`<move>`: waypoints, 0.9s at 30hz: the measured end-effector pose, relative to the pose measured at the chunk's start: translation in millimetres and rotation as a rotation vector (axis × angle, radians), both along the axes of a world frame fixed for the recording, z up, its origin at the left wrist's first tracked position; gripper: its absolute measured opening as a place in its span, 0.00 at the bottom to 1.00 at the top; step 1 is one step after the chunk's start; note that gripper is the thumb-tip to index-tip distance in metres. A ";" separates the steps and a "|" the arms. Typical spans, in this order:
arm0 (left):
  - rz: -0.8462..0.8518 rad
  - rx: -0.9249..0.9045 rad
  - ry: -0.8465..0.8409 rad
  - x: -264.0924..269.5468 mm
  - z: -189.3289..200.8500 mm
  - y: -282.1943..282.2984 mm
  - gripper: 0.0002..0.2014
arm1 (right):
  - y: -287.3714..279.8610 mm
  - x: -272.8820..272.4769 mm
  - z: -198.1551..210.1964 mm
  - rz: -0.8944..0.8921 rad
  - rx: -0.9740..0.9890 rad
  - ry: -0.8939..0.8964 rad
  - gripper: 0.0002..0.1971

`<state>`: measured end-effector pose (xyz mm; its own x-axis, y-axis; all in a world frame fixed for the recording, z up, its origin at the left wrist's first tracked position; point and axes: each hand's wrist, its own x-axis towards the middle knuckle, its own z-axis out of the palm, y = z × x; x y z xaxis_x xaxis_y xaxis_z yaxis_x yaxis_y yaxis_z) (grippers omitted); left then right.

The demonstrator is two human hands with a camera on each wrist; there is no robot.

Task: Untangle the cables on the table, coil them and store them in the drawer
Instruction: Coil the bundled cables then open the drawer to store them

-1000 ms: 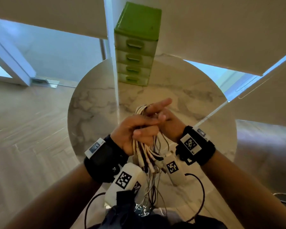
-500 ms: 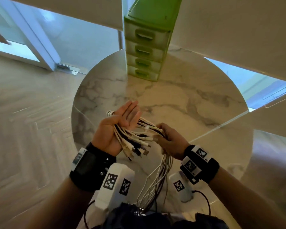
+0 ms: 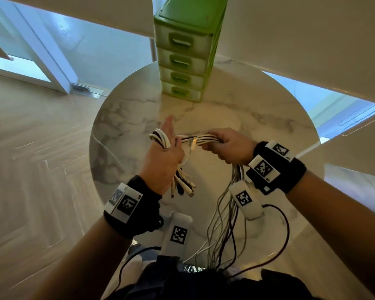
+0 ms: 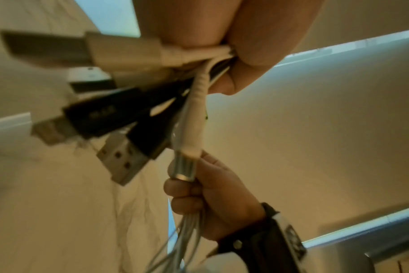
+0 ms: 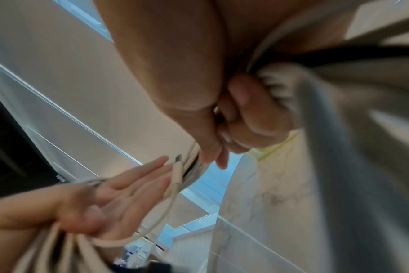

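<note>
A bundle of white and black cables point(image 3: 196, 139) stretches level between my two hands above the marble table point(image 3: 258, 109). My left hand point(image 3: 165, 152) stands upright with straight fingers; the bundle loops round it, and its thumb clamps the cable ends against the palm point(image 4: 222, 51). Several USB plugs point(image 3: 182, 187) hang below that palm, seen close in the left wrist view point(image 4: 119, 158). My right hand point(image 3: 227, 146) grips the bundle in a fist point(image 4: 213, 199). The loose strands point(image 3: 225, 224) trail from it down toward my lap. The green drawer unit point(image 3: 182, 53) stands at the table's far edge, all drawers closed.
The round table ends close on the left and right, with wooden floor point(image 3: 41, 159) beyond on the left. A wall and a window lie behind the drawer unit. Thin black leads from the wrist cameras point(image 3: 286, 230) hang near my lap.
My left hand has turned upright, and the bundle that lay across its palm now loops round it. My right hand has drawn the cables out to the right and up.
</note>
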<state>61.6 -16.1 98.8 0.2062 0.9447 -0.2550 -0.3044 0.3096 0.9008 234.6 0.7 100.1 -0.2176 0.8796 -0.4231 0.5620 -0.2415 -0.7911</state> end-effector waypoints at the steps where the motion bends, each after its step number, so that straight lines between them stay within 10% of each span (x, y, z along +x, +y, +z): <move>1: -0.017 0.024 0.041 0.0 0.2 0.3 0.37 | 1.7 0.8 1.9 0.022 0.038 -0.037 0.08; 13: -0.145 0.258 0.458 -19.4 -4.8 12.3 0.44 | 16.8 -30.4 26.2 0.113 0.199 -0.276 0.07; 16: -0.049 0.237 0.345 -26.1 -0.9 18.9 0.41 | 2.2 -49.9 28.4 -0.005 0.194 -0.185 0.06; 21: 0.198 -0.141 -0.298 -32.5 10.7 35.6 0.35 | -38.8 -84.5 16.3 0.090 0.231 -0.225 0.08; 27: -0.315 0.025 0.096 -33.5 -15.0 17.3 0.25 | -63.5 -79.7 13.8 0.307 0.225 -0.433 0.12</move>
